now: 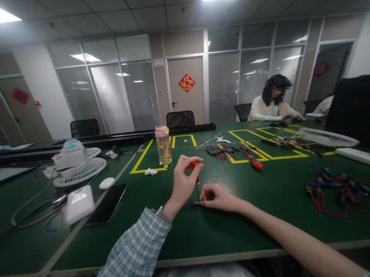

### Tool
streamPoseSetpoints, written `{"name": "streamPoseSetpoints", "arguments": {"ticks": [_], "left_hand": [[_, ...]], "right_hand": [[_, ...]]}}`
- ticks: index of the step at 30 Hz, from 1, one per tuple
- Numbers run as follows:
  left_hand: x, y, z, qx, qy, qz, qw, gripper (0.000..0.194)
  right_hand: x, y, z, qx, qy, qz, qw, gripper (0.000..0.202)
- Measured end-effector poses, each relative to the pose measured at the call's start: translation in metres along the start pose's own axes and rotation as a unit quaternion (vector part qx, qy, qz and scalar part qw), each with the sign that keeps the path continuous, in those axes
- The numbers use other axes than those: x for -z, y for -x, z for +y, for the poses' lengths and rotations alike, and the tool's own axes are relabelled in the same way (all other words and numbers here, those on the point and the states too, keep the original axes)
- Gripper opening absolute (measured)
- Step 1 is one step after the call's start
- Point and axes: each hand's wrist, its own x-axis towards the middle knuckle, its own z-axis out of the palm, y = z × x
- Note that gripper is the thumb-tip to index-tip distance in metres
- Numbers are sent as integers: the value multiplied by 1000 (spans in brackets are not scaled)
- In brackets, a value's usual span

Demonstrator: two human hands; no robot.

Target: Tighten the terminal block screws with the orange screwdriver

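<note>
- black phone (108,204): flat, left part of worktop (275,223), in from front edge
- pink-lidded bottle (163,146): upright, toward far edge
- left hand (184,178): closed round orange-handled screwdriver (194,165), near vertical, shaft down at small wired board (195,203)
- board: on worktop, near middle of front edge
- right hand (220,197): thumb and finger pinching board's right end
- tangled wire bundle (340,190): toward right end of front edge

Green table (202,238) with phone (108,204), bottle (164,148), tangled wires (339,190)
</note>
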Motion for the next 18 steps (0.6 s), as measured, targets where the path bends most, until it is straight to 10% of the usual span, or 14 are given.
{"name": "streamPoseSetpoints", "arguments": {"ticks": [18], "left_hand": [[-3, 8, 3, 3, -19, -9, 1000, 25]], "right_hand": [[1, 1, -3, -10, -1, -1, 1000, 5]]}}
